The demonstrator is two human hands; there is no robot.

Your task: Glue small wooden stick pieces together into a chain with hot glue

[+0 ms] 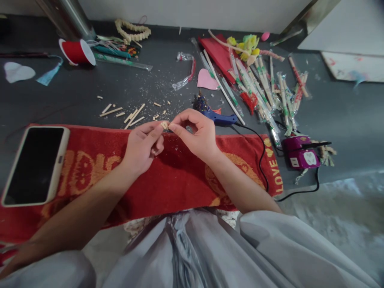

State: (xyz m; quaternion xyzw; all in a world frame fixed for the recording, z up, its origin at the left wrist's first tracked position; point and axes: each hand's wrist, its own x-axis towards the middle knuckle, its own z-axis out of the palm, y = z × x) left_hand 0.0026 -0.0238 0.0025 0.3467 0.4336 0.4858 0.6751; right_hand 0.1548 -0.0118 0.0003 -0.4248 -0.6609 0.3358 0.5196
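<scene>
Above the red towel [177, 176], my left hand [142, 146] pinches a small cluster of pale wooden pieces [164, 125] between thumb and fingers. My right hand [196, 134] meets it there, thumb and forefinger pressed together at the cluster's right side; whether a separate bit sits in that pinch is too small to make out. Just beyond the hands lie loose cut wooden sticks [135, 116] and short bits among pale crumbs. A blue glue gun [220, 118] rests on the dark table behind my right hand, its nozzle end pointing left.
A phone [36, 166] lies on the towel's left end. Wrapped chopsticks [261, 86] pile up at the right, near a purple power adapter [301, 153] with a black cable. At the back left are a red thread spool [77, 52] and a wooden-piece loop [129, 32].
</scene>
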